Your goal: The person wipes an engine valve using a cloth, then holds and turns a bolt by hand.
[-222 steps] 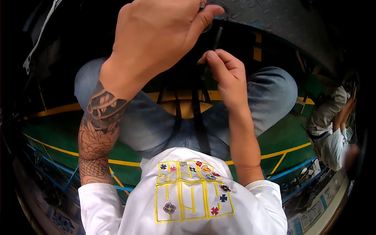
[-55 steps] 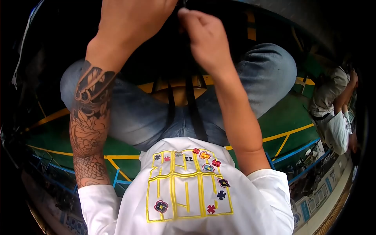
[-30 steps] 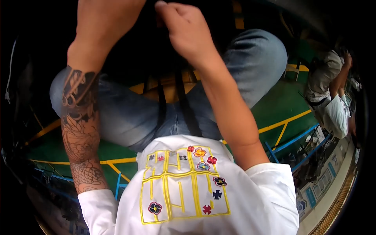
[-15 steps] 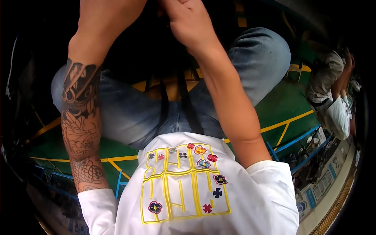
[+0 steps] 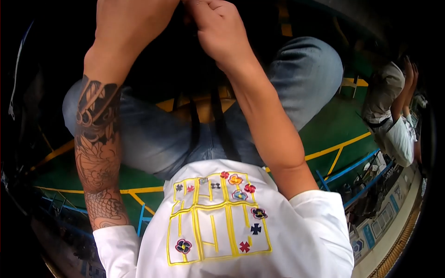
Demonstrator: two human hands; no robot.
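At the top edge, my left hand (image 5: 136,21) shows only its back and wrist; its fingers are cut off by the frame or lost in shadow. Close beside it on the right, my right hand (image 5: 221,28) has its fingers curled in, with thumb and forefinger pressed together near the left hand. Whatever they hold, if anything, is hidden in the dark. Both forearms reach up over my lap, above the legs of my blue jeans (image 5: 306,76).
Below me lies a green floor (image 5: 333,120) with yellow lines (image 5: 343,144). Blue rails (image 5: 354,170) stand at the lower right. Another person (image 5: 394,111) in a white top is at the far right. Dark straps (image 5: 225,125) hang between my knees.
My right hand has shifted slightly down and to the left. The left hand has moved a little down and to the right.
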